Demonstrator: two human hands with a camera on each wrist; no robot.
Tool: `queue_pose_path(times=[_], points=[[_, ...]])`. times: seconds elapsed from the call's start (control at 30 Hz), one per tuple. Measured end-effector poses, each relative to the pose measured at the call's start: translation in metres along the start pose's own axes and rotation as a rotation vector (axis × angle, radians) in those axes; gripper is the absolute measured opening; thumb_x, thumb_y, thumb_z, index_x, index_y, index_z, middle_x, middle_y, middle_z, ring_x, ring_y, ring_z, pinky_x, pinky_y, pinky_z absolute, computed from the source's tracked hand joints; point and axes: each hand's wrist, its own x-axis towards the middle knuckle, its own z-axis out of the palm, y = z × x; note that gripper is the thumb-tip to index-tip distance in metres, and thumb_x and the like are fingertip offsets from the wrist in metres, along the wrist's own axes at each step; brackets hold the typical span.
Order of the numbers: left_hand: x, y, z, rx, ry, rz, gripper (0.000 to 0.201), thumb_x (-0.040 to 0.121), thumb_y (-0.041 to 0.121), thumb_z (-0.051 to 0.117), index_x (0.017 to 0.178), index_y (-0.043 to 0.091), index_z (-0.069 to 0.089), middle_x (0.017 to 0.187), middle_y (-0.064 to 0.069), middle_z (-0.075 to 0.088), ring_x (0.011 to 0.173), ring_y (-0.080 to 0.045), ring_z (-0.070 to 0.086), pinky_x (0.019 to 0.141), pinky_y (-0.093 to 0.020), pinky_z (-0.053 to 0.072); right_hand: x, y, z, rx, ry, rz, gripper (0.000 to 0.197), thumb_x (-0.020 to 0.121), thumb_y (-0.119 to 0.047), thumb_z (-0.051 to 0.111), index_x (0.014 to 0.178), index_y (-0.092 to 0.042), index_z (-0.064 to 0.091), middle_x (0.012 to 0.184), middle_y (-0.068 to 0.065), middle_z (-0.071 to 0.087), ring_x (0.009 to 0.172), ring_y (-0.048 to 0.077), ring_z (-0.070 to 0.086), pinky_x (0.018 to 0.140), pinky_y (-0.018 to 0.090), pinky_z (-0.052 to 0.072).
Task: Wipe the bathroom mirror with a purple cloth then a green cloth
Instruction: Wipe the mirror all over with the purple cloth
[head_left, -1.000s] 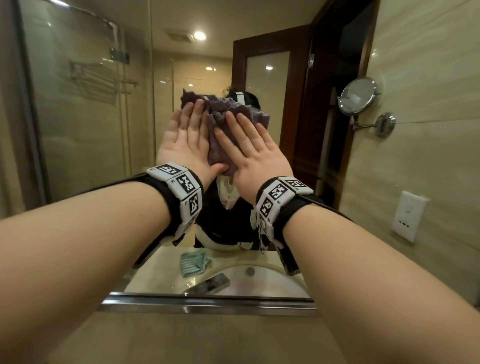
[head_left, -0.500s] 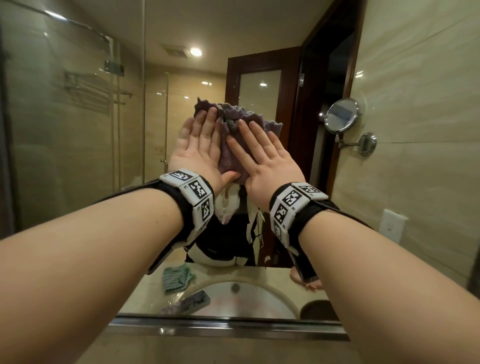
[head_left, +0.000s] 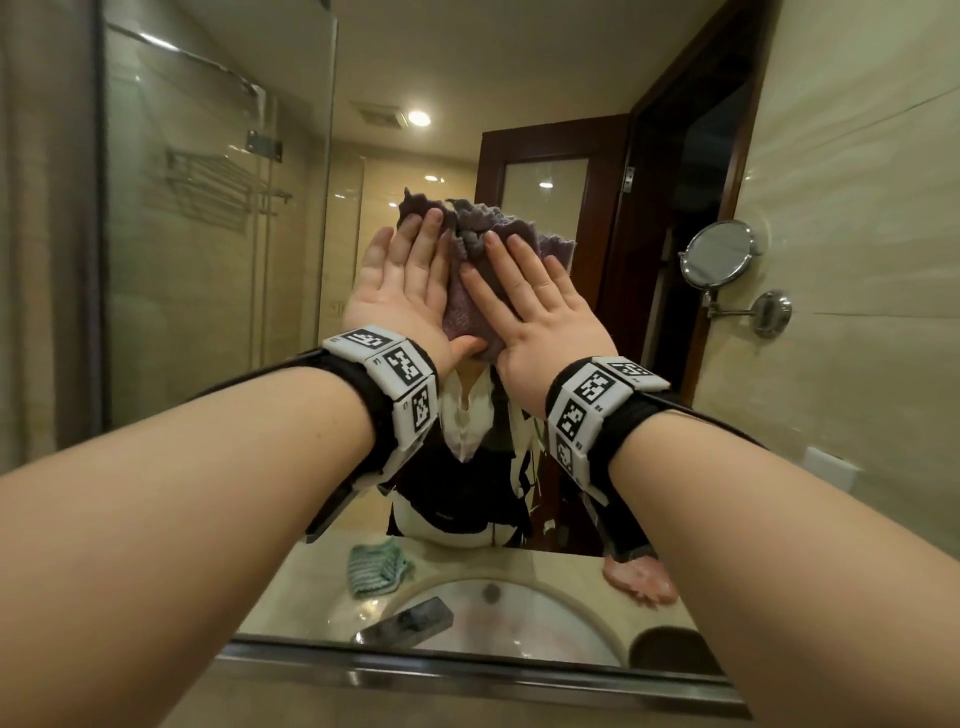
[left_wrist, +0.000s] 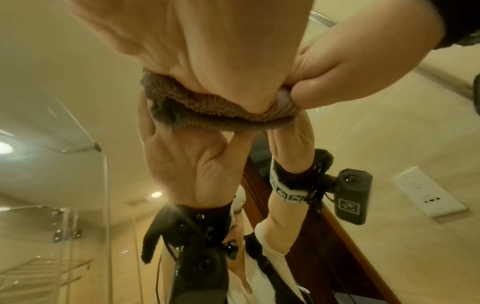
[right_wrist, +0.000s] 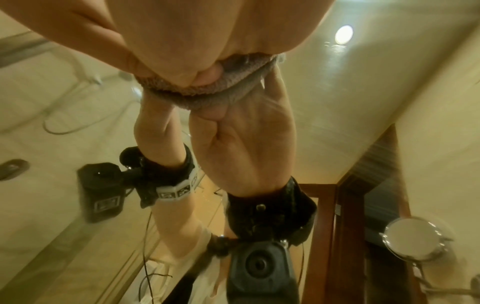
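Note:
The purple cloth (head_left: 470, 306) lies bunched flat against the bathroom mirror (head_left: 208, 270) at about face height. My left hand (head_left: 402, 280) and right hand (head_left: 540, 306) press on it side by side with straight fingers pointing up. In the left wrist view the left hand (left_wrist: 207, 51) bears on the cloth (left_wrist: 207, 107), thumb against its lower edge. The right wrist view shows the right hand (right_wrist: 221, 30) on the cloth (right_wrist: 233, 90) in the same way. The green cloth (head_left: 376, 566) shows only as a reflection, lying on the counter left of the basin.
A round magnifying mirror (head_left: 719, 254) sticks out from the tiled right wall on an arm, with a wall socket (head_left: 831, 465) lower down. The mirror's metal bottom edge (head_left: 467, 675) runs below my forearms. Reflected are the basin, the tap, a shower screen and a dark wooden door.
Both hands have slid the purple cloth a little higher up the glass, away from the mirror's bottom edge. They stay flat on it throughout.

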Motion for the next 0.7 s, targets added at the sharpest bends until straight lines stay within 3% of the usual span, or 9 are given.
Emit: queue_pose_path(times=[0.37,0.7], points=[[0.010,-0.103,0.017,0.109,-0.077,-0.105,0.098,0.088,0.070,0.014,0.139,-0.005,-0.025,0.147,-0.024,-0.029,0.139,-0.033,-0.023,0.110,-0.044,-0.018,0.072,-0.088,-0.019,0.021,0.011,-0.047,0.069,0.095,-0.037,0.026,0.145,-0.026,-0.019,0.152,0.004,-0.028,0.139,0.020,-0.026,0.110,0.038,-0.019],[0.016,-0.199,0.039,0.178,-0.105,-0.204,0.099,0.087,0.070,0.015,0.143,-0.005,-0.017,0.151,-0.022,-0.020,0.141,-0.031,-0.018,0.112,-0.042,-0.015,0.143,-0.167,-0.037,0.026,0.078,-0.109,0.067,0.096,-0.042,0.028,0.148,-0.024,-0.011,0.154,0.006,-0.021,0.141,0.022,-0.021,0.111,0.038,-0.016]])
